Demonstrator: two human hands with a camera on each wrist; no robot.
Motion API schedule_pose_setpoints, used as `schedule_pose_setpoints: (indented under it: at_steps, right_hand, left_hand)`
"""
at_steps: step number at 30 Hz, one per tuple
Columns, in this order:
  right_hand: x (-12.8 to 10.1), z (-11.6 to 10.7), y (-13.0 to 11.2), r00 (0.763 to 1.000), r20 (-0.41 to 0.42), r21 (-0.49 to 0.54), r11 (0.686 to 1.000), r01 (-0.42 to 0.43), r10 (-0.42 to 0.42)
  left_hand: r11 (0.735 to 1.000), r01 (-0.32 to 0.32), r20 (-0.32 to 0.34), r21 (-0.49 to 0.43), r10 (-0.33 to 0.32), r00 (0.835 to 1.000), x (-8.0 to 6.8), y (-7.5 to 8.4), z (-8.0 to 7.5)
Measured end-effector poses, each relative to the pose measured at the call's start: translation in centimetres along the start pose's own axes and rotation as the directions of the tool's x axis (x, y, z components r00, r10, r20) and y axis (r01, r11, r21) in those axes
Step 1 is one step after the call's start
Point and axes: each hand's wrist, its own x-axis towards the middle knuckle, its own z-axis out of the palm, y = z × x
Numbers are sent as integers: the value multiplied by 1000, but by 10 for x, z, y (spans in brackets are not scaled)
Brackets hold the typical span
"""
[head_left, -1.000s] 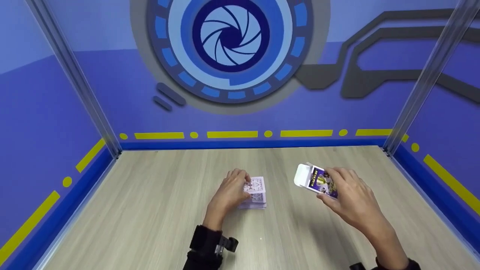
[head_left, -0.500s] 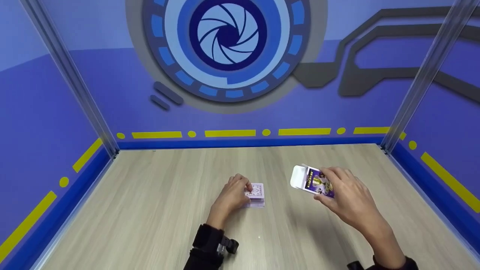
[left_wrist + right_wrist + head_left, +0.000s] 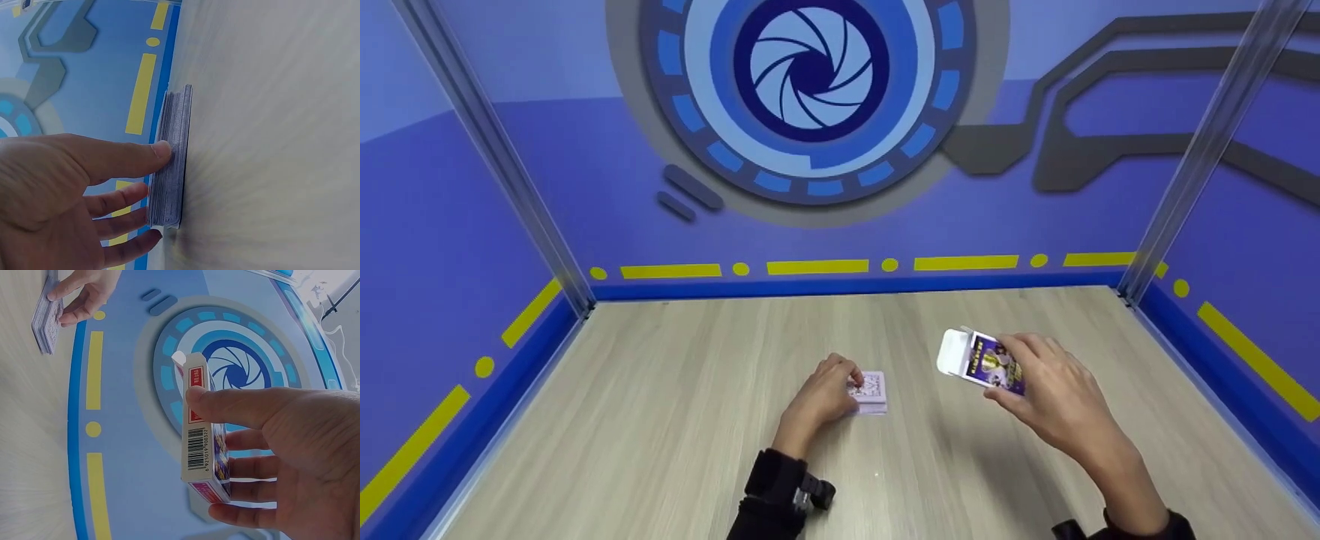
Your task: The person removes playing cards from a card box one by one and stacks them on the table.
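A stack of playing cards (image 3: 872,387) with patterned backs lies on the wooden table, left of the card box. My left hand (image 3: 819,395) holds it from the left side. In the left wrist view, the thumb (image 3: 160,149) presses the near edge of the playing cards (image 3: 175,185), and the other fingers reach to the far side. Above the table on the right, my right hand (image 3: 1069,394) grips a purple printed card box (image 3: 996,364). Its white end flap (image 3: 953,351) stands open, facing left. The right wrist view shows the thumb on the narrow barcode side of the box (image 3: 197,447).
The pale wooden table (image 3: 682,420) is enclosed by a blue printed back wall (image 3: 810,240) and side walls. Metal posts (image 3: 502,165) stand at the back corners. Black straps with small cameras (image 3: 823,495) are on both wrists.
A second ago the upper cards were raised apart from the lower ones by my left hand. They have come down onto the stack. The right hand keeps its hold on the box, almost still.
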Motion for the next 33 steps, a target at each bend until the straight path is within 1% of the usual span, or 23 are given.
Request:
schedule_pose_setpoints:
  at_steps: [3, 9, 14, 17, 20, 22, 23, 26, 28, 31, 33]
  right_hand:
    - [1, 0, -1, 1000, -5, 1, 1000, 3, -3]
    - [2, 1, -2, 1000, -17, -13, 1000, 18, -18]
    - [2, 1, -2, 1000, -14, -13, 1000, 14, -14]
    - [2, 1, -2, 1000, -12, -12, 1000, 11, -11]
    - [2, 1, -2, 1000, -14, -10, 1000, 8, -9]
    - [2, 1, -2, 1000, -17, -7, 1000, 9, -9]
    - [2, 1, -2, 1000, -20, -5, 1000, 10, -10]
    - [2, 1, -2, 999, -29, 0, 1000, 15, -15]
    - [1, 2, -2, 999, -37, 6, 1000, 21, -21]
    - [1, 2, -3, 999, -47, 16, 1000, 27, -26]
    - [1, 3, -4, 998, -56, 22, 999, 34, -33]
  left_hand:
    - [1000, 1, 4, -5, -1, 1000, 0, 0, 0]
    - [999, -49, -10, 23, 49, 999, -1, -2, -1]
    - [999, -41, 6, 9, 41, 999, -2, -3, -3]
    - [1000, -22, 10, -7, 22, 1000, -5, 0, -7]
    - [1000, -12, -25, -24, 12, 1000, -8, 7, -16]
    - [999, -20, -70, -32, 18, 997, -11, 16, -24]
    - [999, -34, -99, -36, 31, 995, -13, 20, -28]
    - [994, -99, -187, -49, 88, 978, -20, 37, -40]
    - [986, -157, -248, -63, 137, 959, -25, 51, -46]
    - [962, -260, -330, -77, 222, 918, -33, 72, -51]
    - [942, -328, -380, -75, 277, 882, -39, 86, -52]
